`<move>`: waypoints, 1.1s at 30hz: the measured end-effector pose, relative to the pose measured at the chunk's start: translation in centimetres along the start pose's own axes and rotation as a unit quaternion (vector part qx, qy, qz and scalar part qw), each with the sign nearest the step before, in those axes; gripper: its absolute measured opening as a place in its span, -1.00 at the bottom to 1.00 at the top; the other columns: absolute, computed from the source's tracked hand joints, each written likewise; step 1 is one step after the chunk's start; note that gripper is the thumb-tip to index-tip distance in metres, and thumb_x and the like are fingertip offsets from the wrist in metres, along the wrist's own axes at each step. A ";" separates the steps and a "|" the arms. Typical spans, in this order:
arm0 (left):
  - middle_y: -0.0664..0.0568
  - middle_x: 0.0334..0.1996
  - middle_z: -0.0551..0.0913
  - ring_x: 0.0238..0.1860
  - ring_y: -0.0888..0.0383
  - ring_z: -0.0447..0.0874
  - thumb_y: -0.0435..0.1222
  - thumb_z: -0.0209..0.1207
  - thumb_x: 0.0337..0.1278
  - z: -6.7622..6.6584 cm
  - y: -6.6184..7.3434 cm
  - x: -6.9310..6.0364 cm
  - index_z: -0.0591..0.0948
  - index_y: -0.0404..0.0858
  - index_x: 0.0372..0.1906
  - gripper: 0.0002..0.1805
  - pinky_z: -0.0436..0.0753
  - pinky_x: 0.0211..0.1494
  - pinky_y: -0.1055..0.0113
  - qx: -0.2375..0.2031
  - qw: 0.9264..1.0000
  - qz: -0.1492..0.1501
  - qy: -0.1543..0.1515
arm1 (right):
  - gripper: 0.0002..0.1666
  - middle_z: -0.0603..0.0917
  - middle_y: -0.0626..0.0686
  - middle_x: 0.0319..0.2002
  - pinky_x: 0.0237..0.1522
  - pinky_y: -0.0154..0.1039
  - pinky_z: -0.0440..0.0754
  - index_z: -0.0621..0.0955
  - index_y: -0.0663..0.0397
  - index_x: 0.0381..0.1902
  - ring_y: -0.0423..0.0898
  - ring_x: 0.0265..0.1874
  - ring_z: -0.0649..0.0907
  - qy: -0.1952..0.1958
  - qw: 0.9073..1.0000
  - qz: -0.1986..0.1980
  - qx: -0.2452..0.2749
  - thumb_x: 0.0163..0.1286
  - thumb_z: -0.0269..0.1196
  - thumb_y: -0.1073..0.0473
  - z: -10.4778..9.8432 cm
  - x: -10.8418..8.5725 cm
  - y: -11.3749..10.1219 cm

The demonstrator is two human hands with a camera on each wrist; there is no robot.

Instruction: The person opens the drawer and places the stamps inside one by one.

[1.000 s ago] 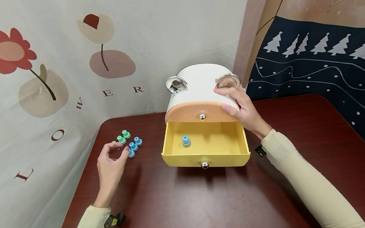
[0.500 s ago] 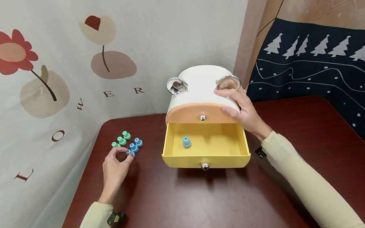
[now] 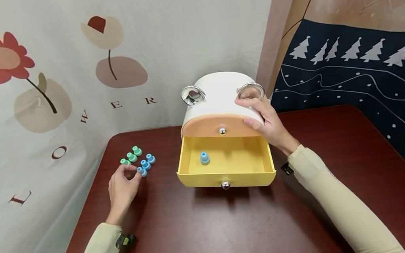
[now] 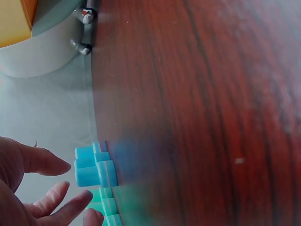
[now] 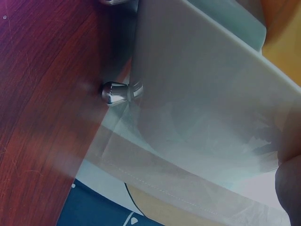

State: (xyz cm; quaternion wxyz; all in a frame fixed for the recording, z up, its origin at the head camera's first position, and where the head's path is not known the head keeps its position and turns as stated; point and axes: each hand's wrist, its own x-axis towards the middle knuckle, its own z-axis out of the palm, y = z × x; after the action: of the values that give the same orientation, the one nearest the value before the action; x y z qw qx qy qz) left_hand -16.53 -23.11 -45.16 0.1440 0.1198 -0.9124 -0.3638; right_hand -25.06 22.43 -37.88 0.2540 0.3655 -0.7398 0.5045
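Observation:
My left hand (image 3: 122, 187) is at the near blue piece (image 3: 142, 171), a small stepped peg with a wide base. In the left wrist view its thumb and fingers (image 4: 70, 207) are spread beside the blue pegs (image 4: 91, 172), with a gap from the thumb. Two more blue pegs (image 3: 148, 161) stand behind in a row, beside three green pegs (image 3: 131, 157). My right hand (image 3: 272, 125) grips the right side of a white drawer cabinet (image 3: 222, 87), thumb at the orange upper drawer front (image 3: 220, 125). One blue peg (image 3: 205, 158) stands inside the pulled-out yellow drawer (image 3: 228, 180).
The dark red wooden table (image 3: 232, 227) bears everything. Round silver ears (image 3: 193, 95) stick out from the cabinet top, and silver knobs (image 3: 225, 184) from the drawer fronts. A printed cloth (image 3: 167, 38) hangs behind the table.
My left hand came up to the near blue peg, and its fingers now stand slightly apart from it. My right hand stays on the cabinet, and the drawer has not moved.

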 end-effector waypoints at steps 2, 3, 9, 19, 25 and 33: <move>-0.34 -0.09 0.78 -0.06 -0.27 0.65 -0.33 0.38 0.37 0.1 -0.1 0.0 0.72 -0.38 -0.01 -0.78 0.48 0.01 -0.16 0.003 1.000 0.010 0.003 | -0.40 0.60 0.22 0.33 0.33 -0.03 0.17 0.67 0.22 0.33 0.02 0.32 0.43 0.001 1.000 0.005 0.000 0.34 0.25 0.16 0.0 0.0 -0.1; -0.32 -0.11 0.78 -0.07 -0.26 0.64 -0.33 0.39 0.36 0.2 -0.2 0.0 0.73 -0.37 -0.03 -0.79 0.47 0.01 -0.16 0.006 1.000 0.014 0.005 | -0.40 0.60 0.24 0.32 0.33 -0.03 0.17 0.67 0.24 0.32 0.01 0.32 0.43 0.001 1.000 0.007 0.001 0.33 0.25 0.18 0.0 0.0 -0.2; -0.29 -0.20 0.78 -0.04 -0.26 0.55 -0.35 0.40 0.32 0.3 -0.3 -0.2 0.76 -0.34 -0.09 -0.84 0.43 0.02 -0.18 0.027 0.999 0.031 0.024 | -0.44 0.56 0.47 0.26 0.32 -0.05 0.17 0.62 0.44 0.24 -0.09 0.29 0.41 0.006 1.000 0.018 0.005 0.30 0.24 0.29 0.3 0.5 -2.7; -0.29 -0.24 0.81 -0.07 -0.25 0.55 -0.36 0.45 0.25 0.5 -0.3 0.1 0.79 -0.33 -0.12 -0.84 0.43 -0.02 -0.15 0.027 0.997 0.061 0.026 | -0.44 0.58 0.41 0.26 0.31 -0.06 0.17 0.65 0.39 0.25 -0.03 0.30 0.42 0.010 1.000 0.013 0.001 0.32 0.25 0.25 0.2 0.3 -1.8; -0.26 -0.24 0.83 -0.09 -0.24 0.65 -0.35 0.47 0.27 0.5 -0.3 0.0 0.81 -0.31 -0.17 -0.88 0.49 -0.05 -0.15 0.028 0.997 0.063 0.020 | -0.41 0.62 0.20 0.32 0.31 -0.04 0.18 0.68 0.22 0.32 0.01 0.30 0.44 0.006 1.000 0.008 -0.002 0.35 0.25 0.16 0.0 -0.1 -0.1; -0.25 -0.22 0.85 -0.14 -0.24 0.76 -0.32 0.49 0.29 0.2 -0.1 -0.4 0.81 -0.31 -0.17 -0.87 0.53 -0.08 -0.11 0.021 0.997 0.073 0.000 | -0.42 0.60 0.17 0.34 0.33 -0.03 0.18 0.67 0.19 0.33 0.04 0.33 0.43 0.003 1.000 0.001 -0.003 0.38 0.24 0.14 0.0 0.0 0.0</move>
State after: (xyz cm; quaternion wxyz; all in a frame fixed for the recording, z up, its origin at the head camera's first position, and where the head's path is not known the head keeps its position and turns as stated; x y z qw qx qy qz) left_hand -16.19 -22.95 -45.40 0.1677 0.0554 -0.9262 -0.3332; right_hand -25.04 22.43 -37.91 0.2567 0.3622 -0.7412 0.5036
